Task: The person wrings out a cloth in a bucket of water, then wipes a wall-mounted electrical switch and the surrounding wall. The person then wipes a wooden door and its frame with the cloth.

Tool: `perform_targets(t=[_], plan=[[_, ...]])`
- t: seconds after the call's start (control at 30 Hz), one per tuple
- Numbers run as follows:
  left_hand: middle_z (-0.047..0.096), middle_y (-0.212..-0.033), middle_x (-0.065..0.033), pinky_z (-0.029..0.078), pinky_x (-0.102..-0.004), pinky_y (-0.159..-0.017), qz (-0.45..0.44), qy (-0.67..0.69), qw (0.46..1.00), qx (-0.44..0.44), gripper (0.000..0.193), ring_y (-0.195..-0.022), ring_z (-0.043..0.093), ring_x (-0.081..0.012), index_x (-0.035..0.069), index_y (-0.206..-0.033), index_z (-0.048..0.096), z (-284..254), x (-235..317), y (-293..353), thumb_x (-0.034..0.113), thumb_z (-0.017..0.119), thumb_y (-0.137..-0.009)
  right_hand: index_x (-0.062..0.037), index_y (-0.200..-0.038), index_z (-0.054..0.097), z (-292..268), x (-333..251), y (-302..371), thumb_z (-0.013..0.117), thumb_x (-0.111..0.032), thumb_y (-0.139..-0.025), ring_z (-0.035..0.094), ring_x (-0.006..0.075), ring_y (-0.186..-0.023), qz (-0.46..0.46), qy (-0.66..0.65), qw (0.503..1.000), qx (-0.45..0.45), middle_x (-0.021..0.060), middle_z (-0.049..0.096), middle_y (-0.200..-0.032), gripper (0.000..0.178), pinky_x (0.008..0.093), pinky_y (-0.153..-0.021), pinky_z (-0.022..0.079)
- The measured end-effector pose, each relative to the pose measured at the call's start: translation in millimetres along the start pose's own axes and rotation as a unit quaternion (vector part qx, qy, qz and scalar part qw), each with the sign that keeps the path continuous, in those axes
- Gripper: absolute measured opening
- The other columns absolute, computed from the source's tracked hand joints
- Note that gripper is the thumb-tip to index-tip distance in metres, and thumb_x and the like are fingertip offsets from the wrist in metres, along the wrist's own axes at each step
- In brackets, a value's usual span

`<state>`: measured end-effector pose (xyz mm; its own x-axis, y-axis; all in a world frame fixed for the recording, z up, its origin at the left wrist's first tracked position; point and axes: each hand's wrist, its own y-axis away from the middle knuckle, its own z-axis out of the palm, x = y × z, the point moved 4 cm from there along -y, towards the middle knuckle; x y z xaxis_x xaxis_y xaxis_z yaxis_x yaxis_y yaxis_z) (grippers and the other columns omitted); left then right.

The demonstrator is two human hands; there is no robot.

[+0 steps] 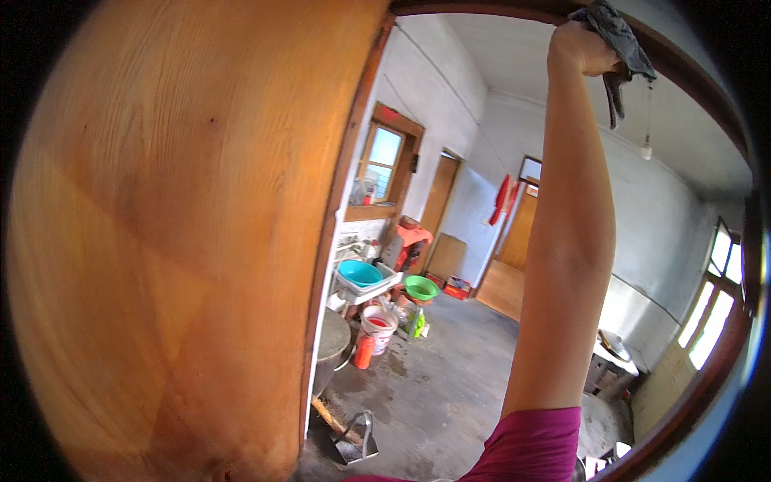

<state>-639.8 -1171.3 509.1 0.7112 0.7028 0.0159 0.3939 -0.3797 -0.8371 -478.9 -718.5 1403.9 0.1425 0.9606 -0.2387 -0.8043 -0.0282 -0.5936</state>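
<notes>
My right arm, in a magenta sleeve, reaches high up through the doorway. At its end my right hand point(585, 50) is closed around a dark grey cloth point(617, 36). The cloth lies against the dark wooden door frame point(675, 60) along its upper edge, and one end of it dangles below the fingers. My fingertips are partly hidden by the cloth. My left hand does not show. A large brown wooden door panel point(193, 241) fills the left side.
Beyond the doorway, a sink point(377, 289) holds a teal basin point(360, 273). Nearby are a green basin point(421, 287), a white bucket point(379, 325) and an orange-red cylinder point(364, 353). A metal dustpan point(353, 450) lies low by the door. A light bulb point(646, 151) hangs from the ceiling.
</notes>
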Motion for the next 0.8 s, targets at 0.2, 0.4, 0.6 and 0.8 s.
perform_targets(t=[0.2,0.4,0.6,0.8], plan=[[0.069,-0.105,-0.0183,0.054,-0.0422,-0.086,-0.339,0.255,0.905,0.0,0.017,-0.1,0.066,-0.0341,0.0,-0.109,0.069,12,4,-19,0.011,0.058,-0.102,-0.0005,-0.123,0.067,81,3,45,0.056,-0.041,-0.099,0.062,0.0377,-0.118,-0.243,0.26,0.91,0.21,0.0202,0.065,-0.127,0.048,0.052,-0.103,0.043],[0.07,-0.1,-0.0177,0.055,-0.0402,-0.082,-0.377,0.223,0.898,0.032,0.012,-0.095,0.067,-0.0322,0.001,-0.105,0.07,12,5,-16,0.008,0.063,-0.099,0.0023,-0.114,0.071,121,3,54,0.061,-0.036,-0.096,0.069,0.0389,-0.105,-0.201,0.225,0.949,0.088,0.0214,0.071,-0.113,0.044,0.0496,-0.091,0.052],[0.071,-0.096,-0.0179,0.055,-0.0411,-0.079,-0.075,-0.023,0.991,0.112,0.012,-0.088,0.068,-0.0331,0.002,-0.104,0.07,0,-4,-35,0.009,0.062,-0.099,-0.0027,-0.106,0.07,144,-10,150,0.074,-0.022,-0.082,0.065,0.0434,-0.102,-0.179,-0.02,0.983,0.035,0.0195,0.069,-0.112,0.031,0.0518,-0.082,0.057],[0.07,-0.096,-0.0159,0.056,-0.0402,-0.077,-0.105,-0.087,0.988,0.067,0.012,-0.088,0.068,-0.0328,0.004,-0.102,0.07,-12,3,-47,0.012,0.062,-0.099,-0.0098,-0.118,0.068,165,-25,225,0.069,-0.015,-0.081,0.057,0.0399,-0.121,-0.253,-0.032,0.964,-0.073,0.0162,0.066,-0.125,0.038,0.052,-0.105,0.043]])
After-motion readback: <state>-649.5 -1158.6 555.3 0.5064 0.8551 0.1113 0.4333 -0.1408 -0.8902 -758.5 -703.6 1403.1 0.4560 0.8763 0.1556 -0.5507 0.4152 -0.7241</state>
